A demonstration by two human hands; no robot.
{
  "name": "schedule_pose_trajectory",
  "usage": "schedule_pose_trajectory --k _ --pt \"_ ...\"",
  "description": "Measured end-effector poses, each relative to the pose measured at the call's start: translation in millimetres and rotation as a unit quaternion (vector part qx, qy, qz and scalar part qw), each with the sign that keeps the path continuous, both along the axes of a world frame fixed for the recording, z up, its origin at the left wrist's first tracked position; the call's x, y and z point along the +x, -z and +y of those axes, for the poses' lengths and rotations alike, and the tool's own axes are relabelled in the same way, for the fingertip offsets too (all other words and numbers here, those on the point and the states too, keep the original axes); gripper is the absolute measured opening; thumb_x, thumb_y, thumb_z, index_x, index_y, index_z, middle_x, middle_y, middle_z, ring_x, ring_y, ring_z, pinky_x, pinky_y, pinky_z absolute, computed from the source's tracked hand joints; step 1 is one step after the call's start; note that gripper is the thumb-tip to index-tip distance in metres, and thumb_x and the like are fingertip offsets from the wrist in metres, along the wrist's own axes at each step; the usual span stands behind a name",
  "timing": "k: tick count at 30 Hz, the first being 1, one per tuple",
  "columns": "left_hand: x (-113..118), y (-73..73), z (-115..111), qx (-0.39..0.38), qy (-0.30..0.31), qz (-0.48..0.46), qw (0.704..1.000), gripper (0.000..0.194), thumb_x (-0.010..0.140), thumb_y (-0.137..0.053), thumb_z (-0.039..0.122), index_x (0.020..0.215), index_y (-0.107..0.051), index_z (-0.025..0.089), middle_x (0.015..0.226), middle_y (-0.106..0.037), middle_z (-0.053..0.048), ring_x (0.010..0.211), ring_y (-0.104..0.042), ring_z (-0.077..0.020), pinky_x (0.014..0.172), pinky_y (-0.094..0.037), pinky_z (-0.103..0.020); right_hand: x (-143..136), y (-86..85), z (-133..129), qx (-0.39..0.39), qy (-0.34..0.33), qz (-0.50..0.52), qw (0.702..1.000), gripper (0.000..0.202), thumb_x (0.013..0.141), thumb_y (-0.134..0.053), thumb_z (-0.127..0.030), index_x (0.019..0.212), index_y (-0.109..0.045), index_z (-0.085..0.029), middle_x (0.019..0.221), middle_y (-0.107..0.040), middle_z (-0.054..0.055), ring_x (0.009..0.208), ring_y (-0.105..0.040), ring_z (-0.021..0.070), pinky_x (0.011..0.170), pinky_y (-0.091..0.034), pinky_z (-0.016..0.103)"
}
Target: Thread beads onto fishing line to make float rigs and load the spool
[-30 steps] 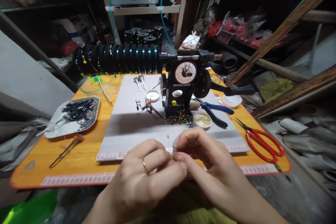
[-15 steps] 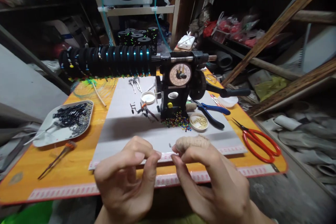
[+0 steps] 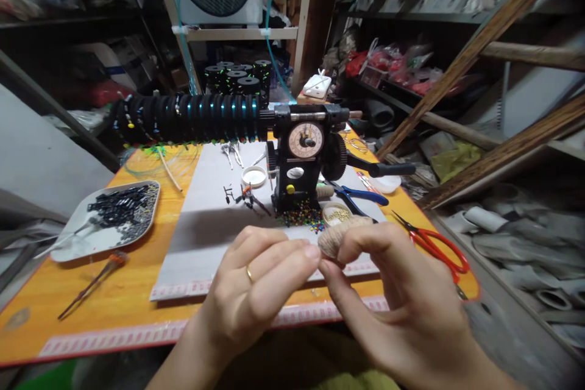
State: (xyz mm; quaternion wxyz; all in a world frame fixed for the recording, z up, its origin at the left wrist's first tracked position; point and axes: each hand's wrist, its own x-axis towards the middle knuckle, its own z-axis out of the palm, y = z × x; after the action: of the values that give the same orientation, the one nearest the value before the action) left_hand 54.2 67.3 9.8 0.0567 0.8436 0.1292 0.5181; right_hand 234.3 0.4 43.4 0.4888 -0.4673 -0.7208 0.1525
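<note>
My left hand [image 3: 265, 280], with a ring on one finger, is closed, thumb hidden behind its fingers. Its fingertips meet those of my right hand [image 3: 393, 292], which is pinched shut. Whatever lies between the fingertips is too small or hidden to make out. A beige wrapping [image 3: 342, 236] covers what looks like a finger of my right hand. Just beyond the hands are a heap of coloured beads [image 3: 301, 217] and a round dish of gold-coloured beads [image 3: 337, 214]. Behind them stands a black hand-cranked winding machine [image 3: 297, 164] with a dial, its shaft carrying a row of black foam spools [image 3: 196, 119].
A white tray [image 3: 68, 250] of small black and grey parts sits at left, near a brown brush-like stick [image 3: 89, 286]. Blue-handled pliers [image 3: 370, 196] and red-handled scissors [image 3: 441, 244] lie at right. A white board [image 3: 196, 256] covers the middle of the yellow table [image 3: 27, 311].
My hands have come together from slightly apart, the left turning so its back faces up. The small grey piece seen near the right fingertips is out of sight. The view has shifted slightly.
</note>
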Motion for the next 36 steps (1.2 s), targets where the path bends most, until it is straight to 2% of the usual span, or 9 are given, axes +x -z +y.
schedule_pose_trajectory --k 5,8,11,19,24,27,30,33,36 --pt "-8 -9.6 17 0.029 -0.086 0.062 0.994 0.058 0.073 -0.069 -0.006 0.123 -0.053 0.019 0.101 -0.077 -0.005 0.086 -0.067 -0.0184 0.077 -0.049 -0.033 3 -10.0 5 -0.014 0.013 -0.06 0.998 0.026 0.084 -0.057 -0.002 0.093 -0.046 -0.023 0.083 -0.057 -0.001 0.076 -0.061 0.0129 0.068 -0.05 0.025" --pt "-1 -14.9 18 -0.006 -0.061 0.066 0.996 0.063 0.074 -0.066 -0.005 0.129 -0.043 0.017 0.112 -0.074 -0.011 0.09 -0.068 -0.0201 0.076 -0.049 -0.035 2 -15.0 11 -0.002 0.002 -0.076 0.997 0.026 0.082 -0.057 -0.001 0.093 -0.047 -0.022 0.083 -0.059 -0.002 0.075 -0.061 0.0119 0.068 -0.049 0.024" --pt "6 -17.3 18 -0.009 -0.034 0.05 0.998 0.062 0.079 -0.068 0.003 0.133 -0.039 0.016 0.099 -0.076 -0.009 0.08 -0.069 -0.0177 0.07 -0.049 -0.032 1 -20.6 18 0.011 -0.013 -0.098 0.995 0.027 0.081 -0.055 0.001 0.094 -0.047 -0.022 0.082 -0.059 -0.002 0.072 -0.06 0.0117 0.066 -0.048 0.024" --pt "-12 -17.4 20 0.088 -0.032 0.072 0.993 0.031 0.084 -0.061 0.002 0.114 -0.066 0.012 0.092 -0.075 -0.011 0.069 -0.063 -0.0161 0.062 -0.048 -0.031 7 -28.5 24 -0.021 -0.033 -0.142 0.989 0.028 0.079 -0.055 0.001 0.093 -0.048 -0.022 0.081 -0.059 -0.001 0.071 -0.059 0.0135 0.064 -0.048 0.025" --pt "-11 -18.8 7 -0.063 -0.027 0.005 0.998 0.026 0.083 -0.064 -0.002 0.101 -0.067 0.016 0.084 -0.072 -0.005 0.072 -0.065 -0.0141 0.062 -0.053 -0.026 -4 -17.3 25 -0.061 -0.063 0.049 0.995 0.022 0.087 -0.061 -0.008 0.099 -0.052 -0.023 0.087 -0.062 0.0 0.08 -0.064 0.0138 0.072 -0.055 0.027" --pt "-11 -19.0 -3 -0.174 -0.021 -0.053 0.983 0.026 0.08 -0.067 -0.003 0.094 -0.066 0.019 0.079 -0.069 -0.002 0.073 -0.066 -0.0139 0.062 -0.053 -0.024 -9 -7.4 26 0.015 -0.089 0.17 0.981 0.027 0.086 -0.064 -0.004 0.1 -0.054 -0.024 0.09 -0.065 0.0 0.084 -0.067 0.0133 0.078 -0.059 0.028" --pt "-14 -20.1 -8 -0.228 -0.022 -0.07 0.971 0.023 0.08 -0.068 -0.001 0.091 -0.067 0.02 0.079 -0.068 -0.003 0.073 -0.064 -0.015 0.061 -0.051 -0.026 -5 -4.3 25 0.146 -0.107 0.016 0.983 0.031 0.085 -0.06 0.002 0.106 -0.059 -0.021 0.097 -0.072 0.005 0.092 -0.069 0.0173 0.084 -0.059 0.034" --pt "-15 -22.0 -9 -0.247 -0.011 -0.064 0.967 0.023 0.081 -0.066 -0.001 0.09 -0.067 0.02 0.078 -0.066 -0.003 0.073 -0.063 -0.0164 0.06 -0.05 -0.028 3 -6.6 21 0.235 -0.097 -0.18 0.95 0.025 0.093 -0.048 -0.006 0.111 -0.062 -0.014 0.103 -0.074 0.013 0.103 -0.067 0.0235 0.09 -0.058 0.041" --pt "-13 -23.8 -7 -0.247 0.0 -0.054 0.967 0.023 0.082 -0.063 -0.002 0.09 -0.066 0.019 0.079 -0.066 -0.003 0.074 -0.062 -0.0153 0.062 -0.05 -0.027 6 -8.2 20 0.276 -0.065 -0.246 0.927 0.028 0.097 -0.038 -0.01 0.109 -0.064 -0.011 0.103 -0.075 0.014 0.106 -0.065 0.0249 0.095 -0.055 0.041"
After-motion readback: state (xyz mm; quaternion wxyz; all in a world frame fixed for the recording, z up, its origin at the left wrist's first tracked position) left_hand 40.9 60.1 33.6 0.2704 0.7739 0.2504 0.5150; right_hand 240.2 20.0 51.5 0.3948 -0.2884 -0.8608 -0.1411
